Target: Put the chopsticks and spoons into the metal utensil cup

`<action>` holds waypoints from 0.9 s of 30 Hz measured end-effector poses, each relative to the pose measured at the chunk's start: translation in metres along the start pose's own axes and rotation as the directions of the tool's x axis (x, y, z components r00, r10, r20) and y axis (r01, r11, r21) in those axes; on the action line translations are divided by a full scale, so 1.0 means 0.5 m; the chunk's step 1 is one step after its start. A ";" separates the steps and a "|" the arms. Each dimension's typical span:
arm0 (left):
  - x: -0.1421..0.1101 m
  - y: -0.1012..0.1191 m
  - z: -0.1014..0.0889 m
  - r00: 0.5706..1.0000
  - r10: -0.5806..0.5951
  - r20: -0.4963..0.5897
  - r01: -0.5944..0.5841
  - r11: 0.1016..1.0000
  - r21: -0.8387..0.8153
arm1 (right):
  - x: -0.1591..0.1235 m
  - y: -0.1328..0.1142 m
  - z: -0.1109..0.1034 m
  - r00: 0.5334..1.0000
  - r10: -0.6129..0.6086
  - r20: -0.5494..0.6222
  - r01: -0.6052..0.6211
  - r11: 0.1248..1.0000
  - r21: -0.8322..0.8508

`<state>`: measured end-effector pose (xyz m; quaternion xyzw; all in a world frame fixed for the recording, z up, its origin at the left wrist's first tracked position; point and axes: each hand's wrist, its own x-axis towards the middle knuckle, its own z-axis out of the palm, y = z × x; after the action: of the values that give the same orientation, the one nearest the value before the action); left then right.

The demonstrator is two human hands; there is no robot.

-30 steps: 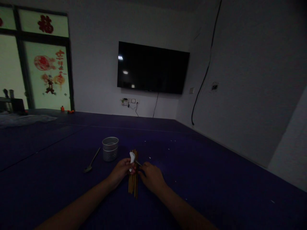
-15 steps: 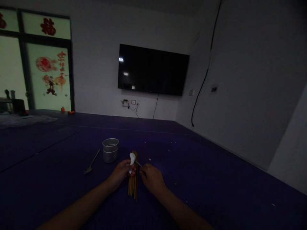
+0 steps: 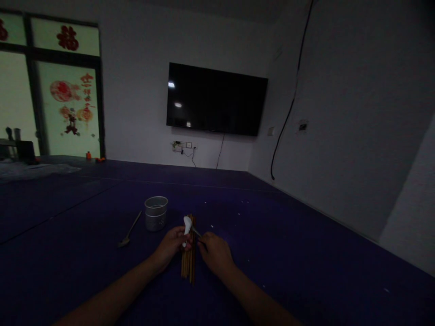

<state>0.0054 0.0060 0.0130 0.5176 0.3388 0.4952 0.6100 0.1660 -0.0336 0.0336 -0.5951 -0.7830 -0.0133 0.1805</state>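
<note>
My left hand (image 3: 173,243) is closed around the handle of a white soup spoon (image 3: 187,222), its bowl pointing up and away from me. In my right hand (image 3: 215,251) is a slim metal utensil (image 3: 196,232). Its tip comes close to the white spoon; the dim light hides its exact kind and whether the two touch. Beneath both hands a bundle of wooden chopsticks (image 3: 188,267) lies lengthwise on the dark blue-purple table (image 3: 292,267). Left of the chopsticks stands a grey metal cup (image 3: 156,215). Further left rests a metal spoon (image 3: 128,237), bowl towards me.
Small white scraps (image 3: 212,226) dot the table to the right of my hands. At the far left lies crumpled clear plastic (image 3: 37,170), near small orange items (image 3: 89,155). A black cable (image 3: 285,122) hangs down the right wall, and a television (image 3: 217,99) hangs ahead.
Almost nothing differs. Both hands stay over the chopsticks with the same grips, and the cup and metal spoon rest where they were.
</note>
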 end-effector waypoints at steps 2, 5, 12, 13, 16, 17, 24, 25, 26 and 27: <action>0.002 -0.002 -0.001 1.000 0.012 0.007 -0.012 1.000 -0.007 | 0.000 0.000 -0.001 1.000 -0.002 -0.003 0.002 1.000 0.003; 0.003 -0.004 -0.003 1.000 0.021 0.018 -0.021 1.000 -0.016 | 0.000 0.000 -0.001 1.000 -0.004 0.000 0.004 1.000 0.005; 0.000 -0.002 -0.002 1.000 0.000 0.010 0.000 1.000 -0.005 | 0.002 0.002 0.002 1.000 -0.006 0.023 0.006 1.000 -0.008; 0.000 -0.002 -0.001 1.000 -0.001 0.011 0.001 1.000 -0.007 | 0.002 0.002 0.002 1.000 -0.005 0.023 0.005 1.000 -0.006; 0.000 0.001 0.000 1.000 0.002 0.019 -0.002 1.000 -0.007 | 0.000 0.003 0.003 1.000 -0.009 0.010 0.009 1.000 0.001; 0.000 0.002 0.000 1.000 0.004 0.022 -0.004 1.000 -0.008 | 0.000 0.003 0.004 1.000 -0.011 0.006 0.011 1.000 0.001; -0.002 0.003 0.000 1.000 0.000 0.020 0.000 1.000 -0.014 | 0.001 0.004 0.006 1.000 -0.030 -0.006 0.030 0.999 0.013; -0.002 0.002 0.000 1.000 0.001 0.020 -0.001 1.000 -0.012 | 0.001 0.004 0.005 1.000 -0.030 -0.002 0.030 0.999 0.012; -0.002 0.002 -0.001 1.000 0.003 0.022 -0.003 1.000 -0.010 | 0.001 0.004 0.005 1.000 -0.030 0.003 0.030 1.000 0.010; -0.002 0.002 -0.002 1.000 0.004 0.025 -0.004 1.000 -0.008 | 0.001 0.004 0.005 1.000 -0.029 0.008 0.029 1.000 0.008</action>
<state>0.0042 0.0055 0.0136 0.5220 0.3281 0.4914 0.6152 0.1670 -0.0318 0.0313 -0.5829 -0.7924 -0.0104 0.1797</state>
